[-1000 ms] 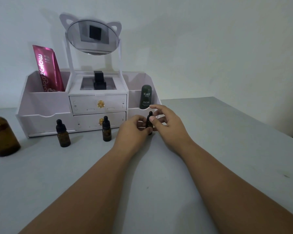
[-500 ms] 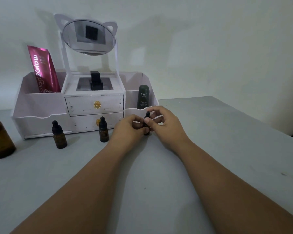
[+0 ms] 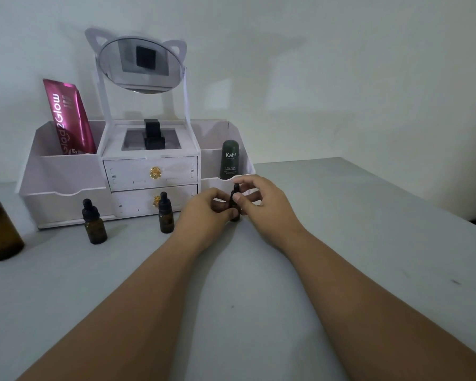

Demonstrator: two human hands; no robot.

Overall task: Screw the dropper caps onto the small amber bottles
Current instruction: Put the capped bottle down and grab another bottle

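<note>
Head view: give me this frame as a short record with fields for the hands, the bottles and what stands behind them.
left hand: grips the held bottle, upright on the table
right hand: pinches its dropper cap
capped already: left bottle and middle bottle, standing free in front of the organizer
large amber bottle: far left edge, partly cut off
organizer bins: pink tube left, Kahf bottle right
</note>
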